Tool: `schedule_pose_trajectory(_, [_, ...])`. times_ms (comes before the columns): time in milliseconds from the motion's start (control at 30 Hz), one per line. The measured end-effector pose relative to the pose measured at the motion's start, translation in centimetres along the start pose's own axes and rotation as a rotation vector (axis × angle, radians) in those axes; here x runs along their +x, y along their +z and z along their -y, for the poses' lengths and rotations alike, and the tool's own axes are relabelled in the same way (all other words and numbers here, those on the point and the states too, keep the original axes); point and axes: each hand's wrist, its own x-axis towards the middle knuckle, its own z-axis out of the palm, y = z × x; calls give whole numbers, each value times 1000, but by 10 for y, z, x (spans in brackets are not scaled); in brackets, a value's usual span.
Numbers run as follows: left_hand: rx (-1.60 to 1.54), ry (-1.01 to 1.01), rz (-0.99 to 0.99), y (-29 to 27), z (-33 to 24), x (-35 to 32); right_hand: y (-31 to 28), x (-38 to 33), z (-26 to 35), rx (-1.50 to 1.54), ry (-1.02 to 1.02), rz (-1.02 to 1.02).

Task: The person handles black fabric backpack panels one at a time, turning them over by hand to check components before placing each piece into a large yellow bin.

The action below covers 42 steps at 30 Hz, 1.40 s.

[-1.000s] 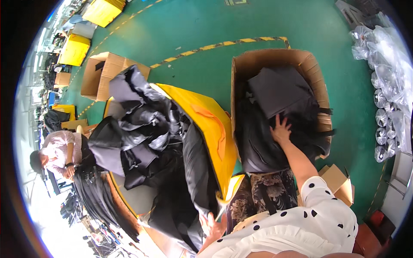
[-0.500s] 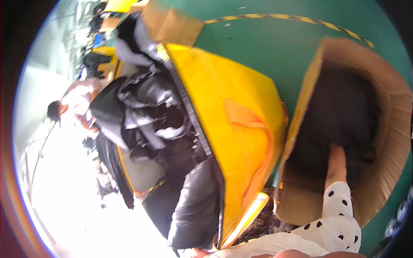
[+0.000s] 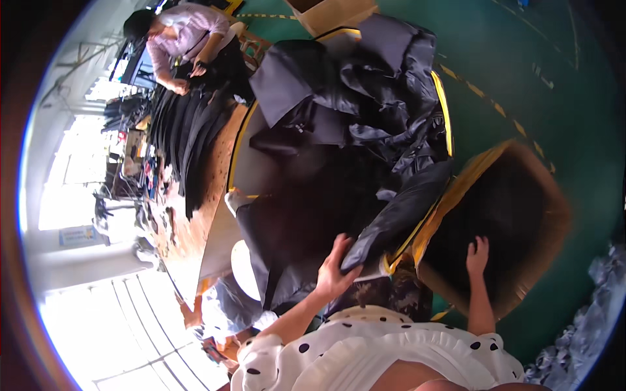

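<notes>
A heap of black, shiny fabric (image 3: pixel 391 85) fills a large yellow-edged bin (image 3: pixel 444 111) in front of me. My left hand (image 3: pixel 336 270) is at the near side of the heap, its fingers wrapped round a fold of black fabric (image 3: pixel 398 212). To the right, my right hand (image 3: pixel 478 257) is over the opening of a cardboard box (image 3: pixel 551 215), fingers apart and nothing in them. The inside of the box is dark, and the black contents are hard to make out.
At the far left a person (image 3: pixel 189 39) bends over long black pieces (image 3: pixel 186 143) on a wooden table (image 3: pixel 218 159). Another cardboard box (image 3: pixel 332 14) stands beyond the bin. Clear plastic bags (image 3: pixel 577 332) lie at the lower right on the green floor (image 3: pixel 521 85).
My view has swung left, bringing the person and table into sight. My right hand has come up from deep in the box. My left hand, formerly at the lower edge, now grips the black fabric.
</notes>
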Motion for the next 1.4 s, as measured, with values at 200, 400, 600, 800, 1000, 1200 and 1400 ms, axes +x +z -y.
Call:
schedule_pose_trajectory(200, [-305,119,-97,-28,-20,34,-115,-41,221,202,-478,-112])
schedule_pose_trajectory(400, [-538,131,-213,-142,-68,61,-148,-34,324,246,-804,-143])
schedule_pose_trajectory(600, [-486,615,-167,-245,-116,21,-176,-2,393,330,-791,-324])
schedule_pose_trajectory(800, [-857,930,-404,-352,-127,6,-193,14,431,505,-838,49])
schedule_pose_trajectory(1000, [-1032,1165,-93,-408,-90,35,-234,19,465,424,-879,206])
schedule_pose_trajectory(1200, [52,899,-821,-409,-94,87,-246,-45,490,871,-653,525])
schedule_pose_trajectory(1400, [-157,939,-612,-278,-98,18,-245,-44,543,1399,-255,151])
